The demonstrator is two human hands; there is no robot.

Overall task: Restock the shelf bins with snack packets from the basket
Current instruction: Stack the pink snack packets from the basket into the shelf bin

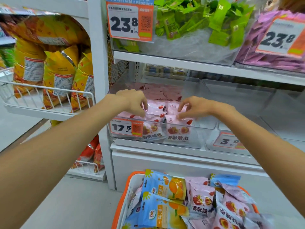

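Both hands reach into the clear bin (165, 128) at the left end of the lower shelf (181, 147), above the 17.5 price tag (126, 128). The left hand (133, 101) has its fingers curled and pinching the top edge of a pink packet (155, 107); the right hand (193, 107) pinches another pink packet (183, 119) just beside it. I judge that they hold the packets by the edges to stand them upright in rows, so the printed fronts face the customer (the front row already shows this).

The basket (126, 192), orange and white, stands on the grey floor (79, 204) below the shelf and holds more pink packets and blue fruit packets (163, 185), so much restocking remains. The upper shelf carries bins of green and purple sweets; a wire rack (49, 100) on the left holds yellow bags.
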